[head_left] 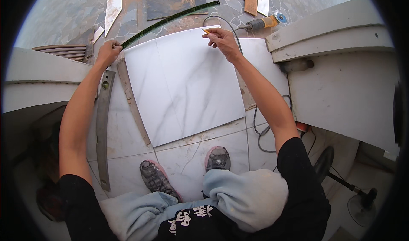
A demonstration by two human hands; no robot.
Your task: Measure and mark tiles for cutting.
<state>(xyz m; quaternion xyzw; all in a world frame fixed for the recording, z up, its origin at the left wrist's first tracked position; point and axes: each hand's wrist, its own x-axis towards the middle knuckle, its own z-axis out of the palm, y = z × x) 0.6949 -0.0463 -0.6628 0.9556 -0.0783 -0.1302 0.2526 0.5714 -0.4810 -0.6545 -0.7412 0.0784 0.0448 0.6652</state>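
Note:
A large white marble-look tile (187, 87) lies before me, raised on wooden strips. My left hand (110, 52) is closed at the tile's far left corner, gripping one end of a green tape measure (170, 19). The extended blade runs to the right, arching beyond the tile's far edge, and its dark far tip sticks out past that edge. Whether the case is inside my left hand is hidden. Over the far right part of the tile, my right hand (223, 42) pinches a yellow pencil (206, 31), its point toward the far edge, apart from the tape.
A spirit level (103, 126) lies on the tiled floor at left, beside a wooden strip (133, 100). Beyond the tile are a yellow angle grinder (262, 23) with its cord, a dark slab (166, 4) and white offcuts (113, 11). Pale walls (332, 36) flank both sides.

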